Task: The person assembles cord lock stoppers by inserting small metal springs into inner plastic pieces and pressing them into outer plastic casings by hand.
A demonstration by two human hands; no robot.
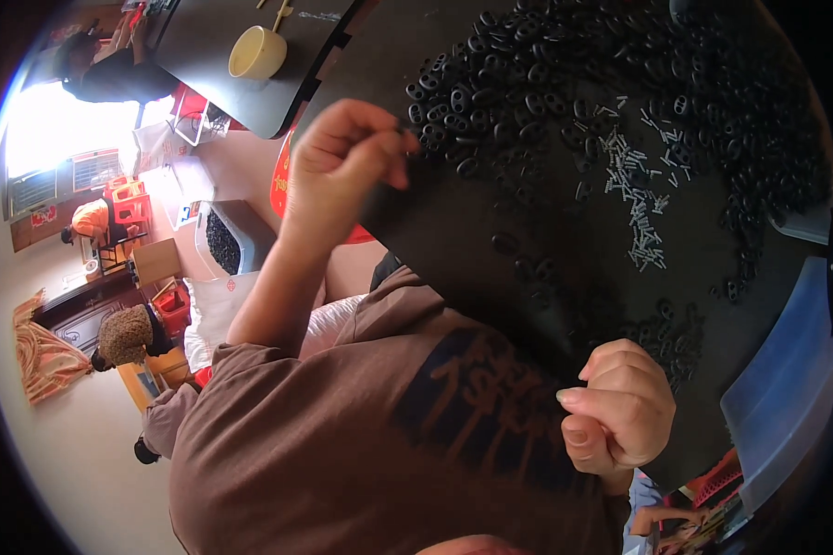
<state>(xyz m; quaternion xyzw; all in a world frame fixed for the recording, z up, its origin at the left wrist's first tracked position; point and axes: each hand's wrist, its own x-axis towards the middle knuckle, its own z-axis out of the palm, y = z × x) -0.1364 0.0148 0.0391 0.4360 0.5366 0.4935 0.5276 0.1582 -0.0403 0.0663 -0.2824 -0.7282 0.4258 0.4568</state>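
Note:
My left hand is raised over the left edge of the dark table, fingers curled in a pinch. A small black piece shows at its fingertips, too blurred for its exact shape. Closer to my body, my right hand is closed, thumb against the curled fingers; whatever it holds, if anything, is hidden. Beyond both hands spreads a large heap of black oval plastic parts, many with two holes. A scatter of short silvery pin-like pieces lies in the middle of them.
Across a gap at the upper left, another table carries a cream cup. A bin of black parts and white sacks stand at left. A translucent blue tray flanks the right edge. Several other people are around the room.

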